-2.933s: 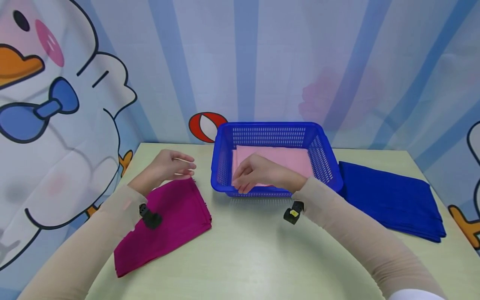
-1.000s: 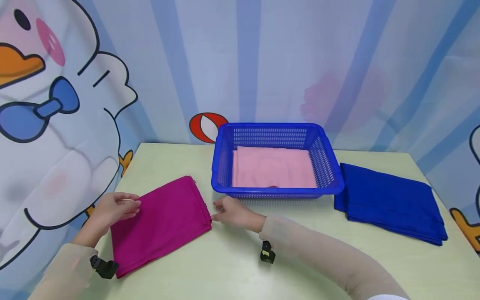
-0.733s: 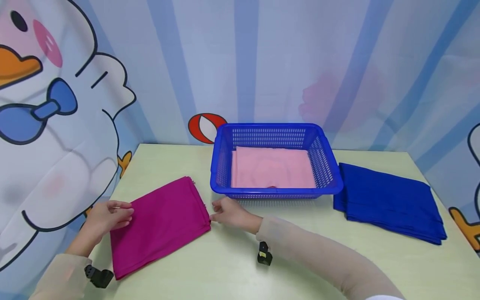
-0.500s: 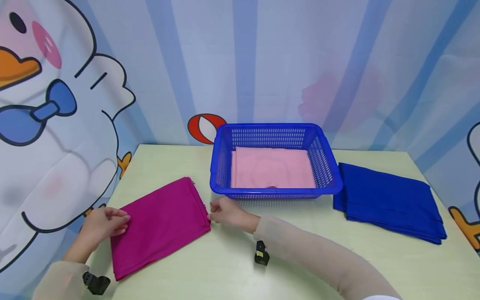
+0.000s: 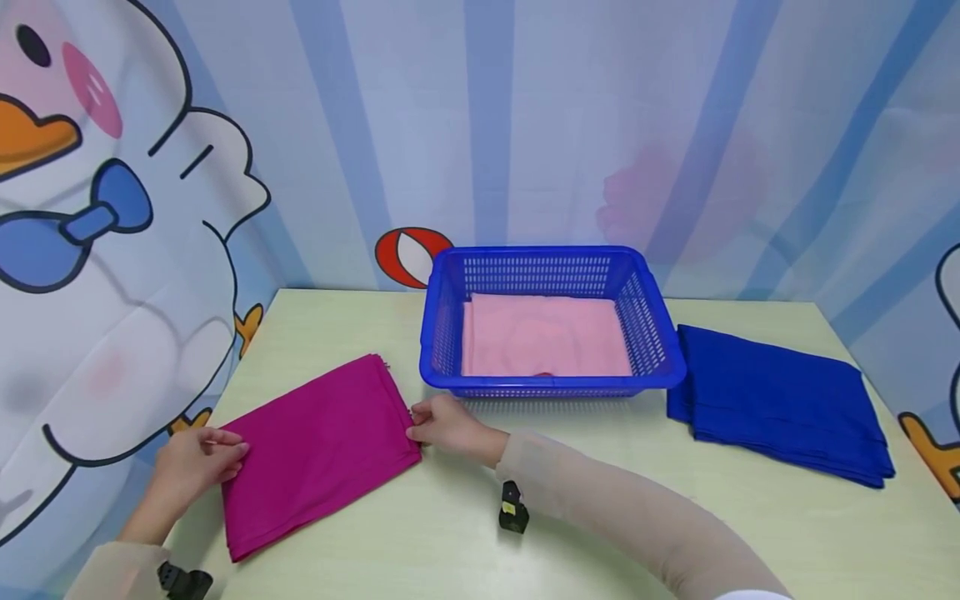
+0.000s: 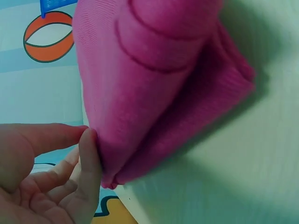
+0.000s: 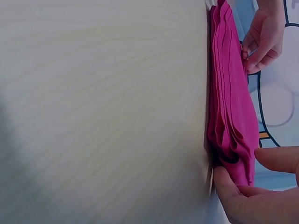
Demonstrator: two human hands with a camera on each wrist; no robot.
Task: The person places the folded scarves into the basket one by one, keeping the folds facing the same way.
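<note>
1. The left hand [image 5: 197,467] takes the left edge of the folded magenta cloth [image 5: 318,450], fingers curled onto it.
2. That cloth lies flat on the pale table [image 5: 570,517], left of the blue basket [image 5: 450,333].
3. The right hand [image 5: 448,427] pinches the cloth's right corner.
4. A pink cloth [image 5: 543,337] lies in the basket; a folded blue cloth [image 5: 780,400] lies to its right.
</note>
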